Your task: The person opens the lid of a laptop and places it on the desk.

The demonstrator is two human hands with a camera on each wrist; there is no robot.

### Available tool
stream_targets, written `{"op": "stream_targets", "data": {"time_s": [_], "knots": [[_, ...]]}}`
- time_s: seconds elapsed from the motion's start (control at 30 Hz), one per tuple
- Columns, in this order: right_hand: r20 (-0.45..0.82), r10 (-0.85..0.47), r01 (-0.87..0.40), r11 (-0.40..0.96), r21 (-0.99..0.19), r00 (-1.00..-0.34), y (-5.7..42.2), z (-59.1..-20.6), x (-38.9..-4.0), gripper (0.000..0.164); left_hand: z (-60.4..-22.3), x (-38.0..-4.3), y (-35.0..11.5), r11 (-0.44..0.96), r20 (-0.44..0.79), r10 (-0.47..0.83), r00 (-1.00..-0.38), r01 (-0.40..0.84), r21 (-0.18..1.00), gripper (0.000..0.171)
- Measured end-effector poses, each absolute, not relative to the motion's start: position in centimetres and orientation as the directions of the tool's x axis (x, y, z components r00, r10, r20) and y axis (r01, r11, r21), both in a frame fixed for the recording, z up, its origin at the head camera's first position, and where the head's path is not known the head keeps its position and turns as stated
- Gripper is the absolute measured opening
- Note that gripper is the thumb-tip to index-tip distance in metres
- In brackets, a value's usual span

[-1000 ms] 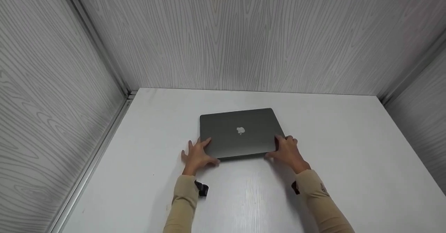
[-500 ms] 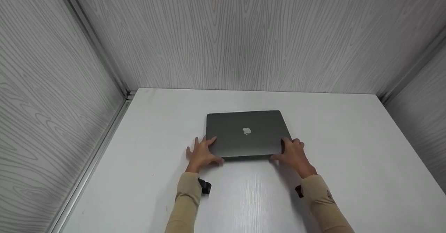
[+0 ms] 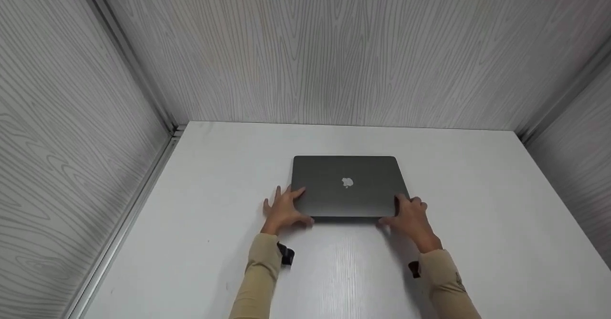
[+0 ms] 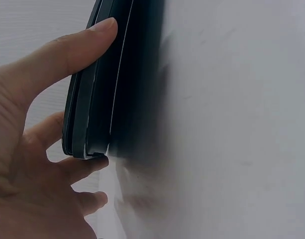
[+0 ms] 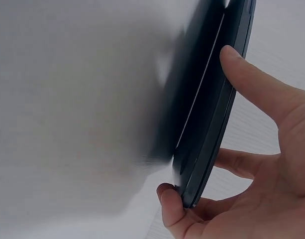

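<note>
A closed dark grey laptop (image 3: 347,192) with a pale apple logo on its lid lies at the middle of the white table, its long edge facing me. My left hand (image 3: 282,212) holds the near left corner: the thumb (image 4: 87,47) presses the front edge, the index finger reaches over the lid, and other fingers spread by the side. At the near right corner my right hand (image 3: 409,218) grips likewise, its thumb (image 5: 242,69) on the front edge and other fingers curled at the side. The laptop's underside is mostly hidden.
The white table (image 3: 477,204) meets a wood-grain back wall (image 3: 334,51) behind the laptop. Another panel (image 3: 71,142) with a metal rail stands on the left, and a further panel (image 3: 582,166) on the right.
Both hands have moved the laptop to the right and slightly toward me. It has also turned a little, so its edges now run level with the back wall.
</note>
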State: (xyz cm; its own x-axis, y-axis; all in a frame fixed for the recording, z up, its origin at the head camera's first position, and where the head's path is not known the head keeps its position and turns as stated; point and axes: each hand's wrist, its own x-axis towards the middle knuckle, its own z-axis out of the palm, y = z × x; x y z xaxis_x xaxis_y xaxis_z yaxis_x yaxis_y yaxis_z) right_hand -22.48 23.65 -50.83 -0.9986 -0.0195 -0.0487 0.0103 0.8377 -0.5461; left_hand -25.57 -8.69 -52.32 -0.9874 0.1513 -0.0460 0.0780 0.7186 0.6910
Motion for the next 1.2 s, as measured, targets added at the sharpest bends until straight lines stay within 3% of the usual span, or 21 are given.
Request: {"op": "stream_targets", "data": {"time_s": [0.57, 0.83, 1.2], "knots": [[-0.012, -0.024, -0.015, 0.859, -0.511, -1.000, 23.5, -52.2, -21.7, 0.084, -52.8, -25.5, -8.1, 0.794, -0.086, 0.160, -0.983, 0.076, 0.602, 0.090], [0.068, -0.034, -0.059, 0.908, -0.415, -0.997, 23.7, -52.3, -21.3, 0.071, -52.6, -25.6, -7.4, 0.812, -0.108, 0.170, -0.980, 0.077, 0.578, 0.090], [0.037, -0.059, -0.069, 0.912, -0.404, -0.998, 23.8, -52.2, -21.4, 0.070, -52.5, -25.3, -7.5, 0.863, -0.154, 0.153, -0.976, 0.055, 0.503, 0.090]]}}
